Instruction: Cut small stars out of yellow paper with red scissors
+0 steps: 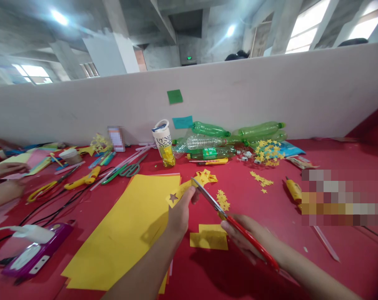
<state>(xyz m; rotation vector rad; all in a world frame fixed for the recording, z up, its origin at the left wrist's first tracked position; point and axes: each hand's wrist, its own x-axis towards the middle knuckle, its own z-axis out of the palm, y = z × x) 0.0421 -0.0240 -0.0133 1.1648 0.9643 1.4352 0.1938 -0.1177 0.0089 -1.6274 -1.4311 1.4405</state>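
Left hand (pixel 179 212) outstretched, pinching strip (pixel 182 192) — right hand (pixel 253 228) gripping scissors (pixel 235 225).

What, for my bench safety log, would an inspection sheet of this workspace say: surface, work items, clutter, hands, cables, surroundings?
Surface: red tabletop, crowded along its far edge.
Work items: yellow paper strip with a star-shaped hole; red-handled scissors, tips at the strip, contact unclear; yellow star cutouts right of the blades; stack of yellow sheets.
Clutter: green plastic bottles, white patterned cup, yellow hot-glue gun, green-handled scissors.
Hands: left hand holds the strip; right hand grips the red-handled scissors.
Cables: black cables lie loose at left, near a purple power strip with a white plug.
Surroundings: pale partition behind; another person's hand at the left edge.
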